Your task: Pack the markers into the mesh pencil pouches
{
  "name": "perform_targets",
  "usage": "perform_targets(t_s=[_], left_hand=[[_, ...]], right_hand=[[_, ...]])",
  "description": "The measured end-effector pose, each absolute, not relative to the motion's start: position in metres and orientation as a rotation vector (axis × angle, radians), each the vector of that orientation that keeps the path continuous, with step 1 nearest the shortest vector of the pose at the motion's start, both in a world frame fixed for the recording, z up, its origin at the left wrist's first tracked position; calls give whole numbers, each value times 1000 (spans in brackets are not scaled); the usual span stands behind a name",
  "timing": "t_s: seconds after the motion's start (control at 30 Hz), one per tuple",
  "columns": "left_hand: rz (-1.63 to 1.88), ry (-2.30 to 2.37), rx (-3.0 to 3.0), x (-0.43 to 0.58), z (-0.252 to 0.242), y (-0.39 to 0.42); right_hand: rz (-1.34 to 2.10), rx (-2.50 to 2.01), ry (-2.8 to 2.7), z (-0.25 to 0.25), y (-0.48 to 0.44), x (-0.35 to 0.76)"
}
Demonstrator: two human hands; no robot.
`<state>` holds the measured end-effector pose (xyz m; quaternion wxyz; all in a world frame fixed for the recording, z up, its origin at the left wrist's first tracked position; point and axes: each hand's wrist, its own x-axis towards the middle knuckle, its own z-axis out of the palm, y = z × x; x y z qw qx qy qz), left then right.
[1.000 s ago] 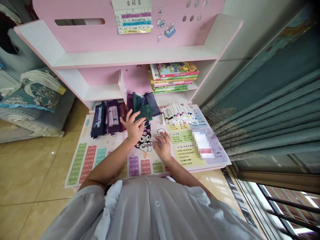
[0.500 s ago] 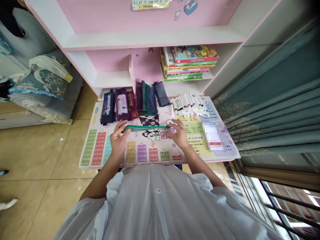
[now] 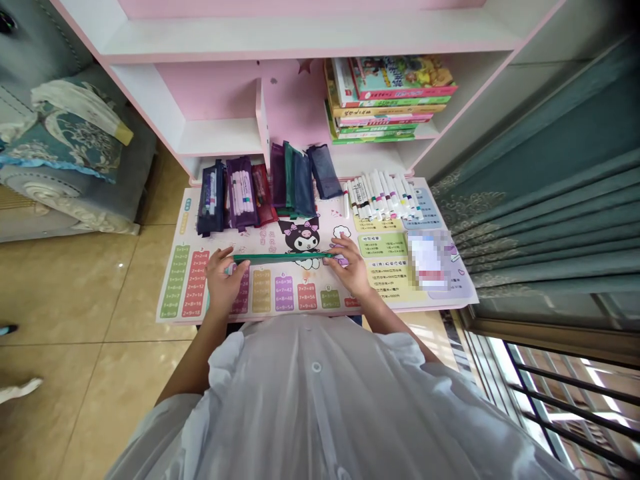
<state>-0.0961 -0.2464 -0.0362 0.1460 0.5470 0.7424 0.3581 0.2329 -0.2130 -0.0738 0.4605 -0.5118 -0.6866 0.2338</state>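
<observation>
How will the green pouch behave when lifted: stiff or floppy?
Probably floppy and light: the green pouch looks like thin cloth, held at its ends by the left hand and right hand. It seems empty, so it may sag, like the flat navy pouch.

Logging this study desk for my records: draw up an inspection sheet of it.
Surface: printed times-table mat on a pink-and-white shelf desk.
Job's things: green zip pouch, held level across the mat.
Hands: left hand grips one end, right hand the other.
Clutter: row of pencil cases, loose marker pens, a blurred-out item.
Cables: nothing seen.
Surroundings: stacked books, teal curtain, barred window, tiled floor, cushioned seat.
</observation>
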Motion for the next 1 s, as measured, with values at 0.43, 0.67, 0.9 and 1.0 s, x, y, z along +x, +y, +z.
perform_targets(t_s=[0.43, 0.67, 0.9, 1.0], left_hand=[[811, 2273, 1507, -90, -39, -239], [1028, 2263, 1636, -74, -23, -244], [1046, 1959, 2075, -9, 1, -232], [923, 1828, 2150, 19, 3, -224]], right_hand=[[504, -1255, -1644, -83, -209, 223], [460, -1234, -1644, -84, -208, 222], [397, -1178, -1622, -87, -208, 220], [389, -1168, -1641, -88, -208, 221]])
